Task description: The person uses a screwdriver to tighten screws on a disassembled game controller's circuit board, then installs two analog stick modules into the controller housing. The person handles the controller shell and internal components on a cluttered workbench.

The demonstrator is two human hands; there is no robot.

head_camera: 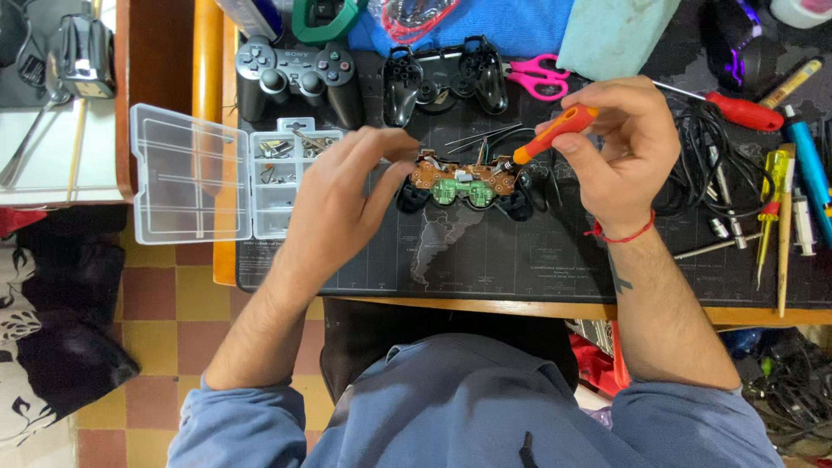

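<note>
I log: right hand (620,147) fingers grip orange screwdriver (555,132), tip on opened controller board (464,184) | left hand (347,195) fingers loosely open, just left of board | screw box (195,173) farther left.

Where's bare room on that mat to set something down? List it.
Free: the front strip of the black mat between the opened controller and the desk edge, bordered by the left hand and right hand. Crowded: the back row with the intact controller, and the right side with the tools.
</note>
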